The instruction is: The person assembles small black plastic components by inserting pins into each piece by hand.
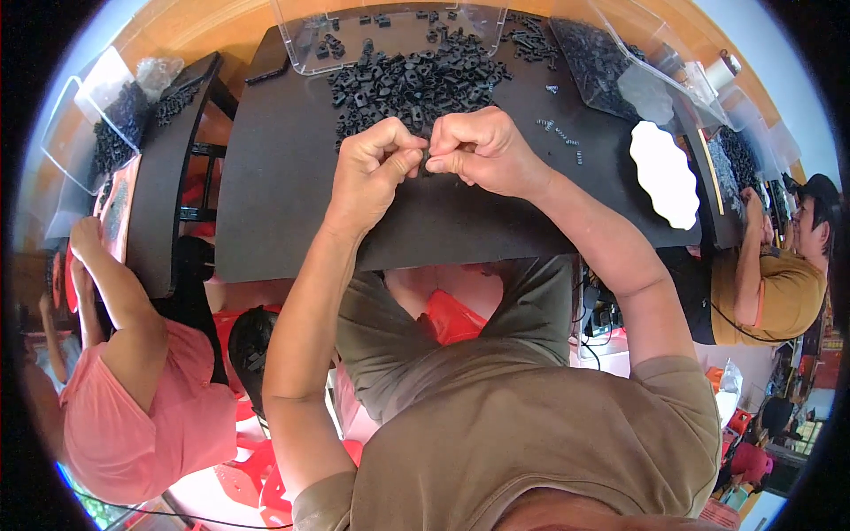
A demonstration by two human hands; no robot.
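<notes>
My left hand and my right hand meet above the dark table, thumbs and forefingers pinched and almost touching. Something small and dark shows between the fingertips, too hidden for me to name. Just beyond the hands spreads a heap of small black plastic parts. To the right of my right hand lie several small metal springs.
A clear plastic bin stands behind the heap. Another clear bin with black parts sits at the far right, near a white wavy-edged sheet. People work on the left and right.
</notes>
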